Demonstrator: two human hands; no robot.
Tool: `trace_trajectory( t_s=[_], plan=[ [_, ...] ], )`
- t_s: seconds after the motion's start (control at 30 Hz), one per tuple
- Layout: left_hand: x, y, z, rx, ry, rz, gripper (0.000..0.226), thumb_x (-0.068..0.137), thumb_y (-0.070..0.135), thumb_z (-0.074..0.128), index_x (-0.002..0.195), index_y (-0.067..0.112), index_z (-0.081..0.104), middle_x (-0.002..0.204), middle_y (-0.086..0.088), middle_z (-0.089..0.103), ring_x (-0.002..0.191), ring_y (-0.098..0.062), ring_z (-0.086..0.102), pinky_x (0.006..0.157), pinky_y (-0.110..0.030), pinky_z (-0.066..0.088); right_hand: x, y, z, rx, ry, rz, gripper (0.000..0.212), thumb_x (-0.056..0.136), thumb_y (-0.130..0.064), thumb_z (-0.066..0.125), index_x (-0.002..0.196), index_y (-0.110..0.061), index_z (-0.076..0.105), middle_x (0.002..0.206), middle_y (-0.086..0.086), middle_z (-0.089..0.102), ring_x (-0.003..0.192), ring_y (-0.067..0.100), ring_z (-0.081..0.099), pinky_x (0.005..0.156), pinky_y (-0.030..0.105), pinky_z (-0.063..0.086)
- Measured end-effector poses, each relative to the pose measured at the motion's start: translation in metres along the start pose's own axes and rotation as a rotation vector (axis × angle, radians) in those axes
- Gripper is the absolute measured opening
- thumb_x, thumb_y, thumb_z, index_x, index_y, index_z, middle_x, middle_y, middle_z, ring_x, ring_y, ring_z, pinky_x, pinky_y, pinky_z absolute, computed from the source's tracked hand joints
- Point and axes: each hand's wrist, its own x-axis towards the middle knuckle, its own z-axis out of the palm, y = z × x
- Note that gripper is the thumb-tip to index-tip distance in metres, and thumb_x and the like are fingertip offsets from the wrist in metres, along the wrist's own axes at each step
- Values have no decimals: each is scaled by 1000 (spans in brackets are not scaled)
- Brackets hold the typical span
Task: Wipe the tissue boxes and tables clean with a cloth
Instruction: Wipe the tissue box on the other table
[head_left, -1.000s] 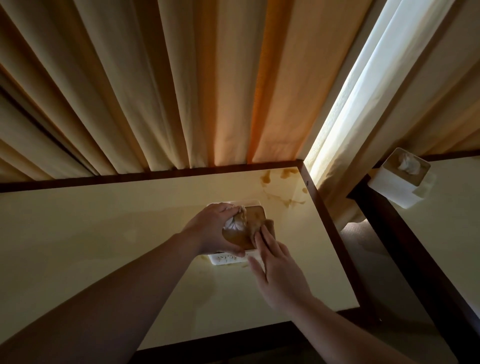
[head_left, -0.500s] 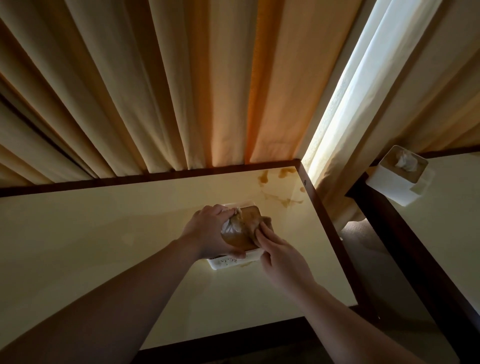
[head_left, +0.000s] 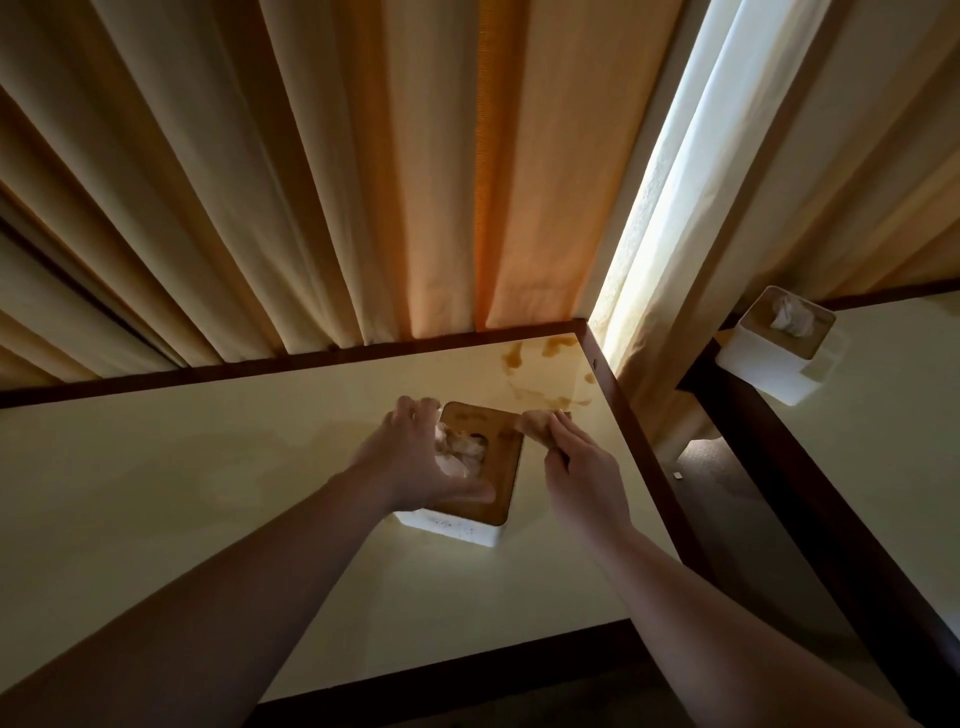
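Note:
A white tissue box (head_left: 460, 527) with a brown wooden lid stands on the cream table (head_left: 208, 519) near its far right corner. White tissue pokes out of the lid's slot. My left hand (head_left: 410, 462) holds the box, fingers over its far left edge and thumb lying on the near part of the lid. My right hand (head_left: 582, 467) pinches a small brown cloth (head_left: 537, 428) just off the box's far right corner, low over the table. Whether the cloth touches the box cannot be made out.
Brown spill stains (head_left: 514, 358) mark the table's far right corner. A second tissue box (head_left: 774, 353) stands on another table (head_left: 893, 441) to the right, across a narrow floor gap. Curtains (head_left: 363, 182) hang close behind both tables.
My right hand has drawn the cloth off the lid to the box's right side, leaving the lid uncovered. My left hand stays on the box.

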Motion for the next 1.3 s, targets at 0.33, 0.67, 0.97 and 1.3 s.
trace_trajectory(
  t_s=[0.33,0.67,0.97,1.3],
  plan=[
    [44,-2,-9,415,-303,298,171,44,81,86,160,19,-24,169,2,-24,156,-22,-20,125,-54,-9,9,0,36,-326,-137,-288,51,109,-22,49,160,-24,44,166,-7,41,146,22,43,110,39,53],
    [43,-7,-8,282,-263,281,168,39,76,91,164,23,-9,171,7,-8,157,-22,-2,128,-43,6,-58,32,50,-229,-90,-427,53,101,-27,49,154,-22,54,161,-13,47,130,20,51,94,29,59],
    [41,-6,-2,210,-241,242,169,37,76,91,164,25,-8,166,12,-8,156,-23,-1,125,-41,19,-25,34,51,-84,-61,-285,51,109,-25,49,159,-24,44,166,-10,39,129,18,53,100,25,52],
    [41,18,0,405,-283,250,175,42,76,90,157,21,-30,169,1,-25,156,-23,-20,125,-57,-9,-25,77,29,-276,-21,-45,48,109,-25,51,156,-18,49,162,-5,47,148,17,40,117,28,43]
  ],
)
